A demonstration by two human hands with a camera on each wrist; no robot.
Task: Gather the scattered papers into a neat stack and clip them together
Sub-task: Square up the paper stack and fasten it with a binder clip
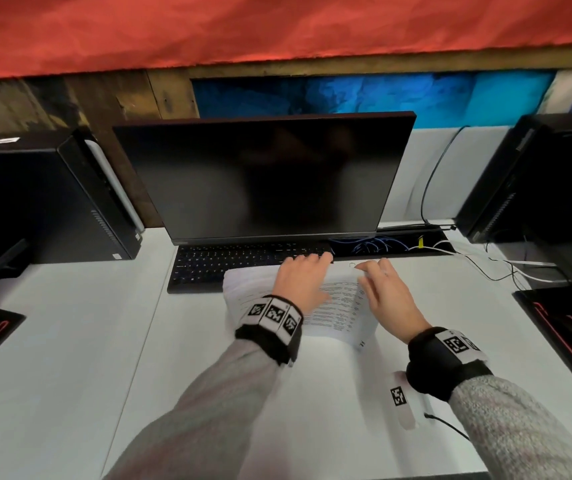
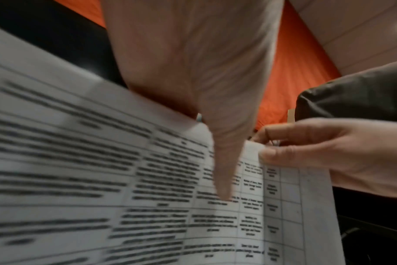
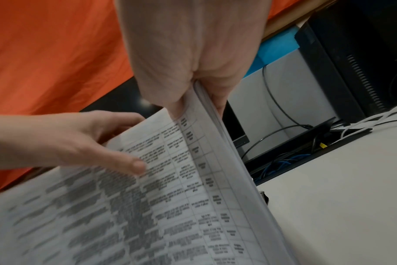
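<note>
A stack of printed papers (image 1: pixel 341 306) lies on the white desk (image 1: pixel 70 341) just in front of the keyboard, its right edge lifted. My left hand (image 1: pixel 300 277) holds the stack at its far edge; its thumb (image 2: pixel 222 175) presses on the top sheet (image 2: pixel 102 179) and its fingers curl behind that edge. My right hand (image 1: pixel 383 289) pinches the stack's far right corner between thumb and fingers (image 3: pixel 197 93). A small wire paper clip (image 1: pixel 352 265) shows beside the right fingertips; whether it sits on the sheets I cannot tell.
A black keyboard (image 1: pixel 229 265) and dark monitor (image 1: pixel 267 178) stand right behind the papers. Computer towers flank the desk at left (image 1: pixel 52 202) and right (image 1: pixel 537 181). Cables (image 1: pixel 506 265) run at the back right. A mouse pad (image 1: pixel 561 334) lies at right, a white marker tag (image 1: pixel 400 400) near my right wrist.
</note>
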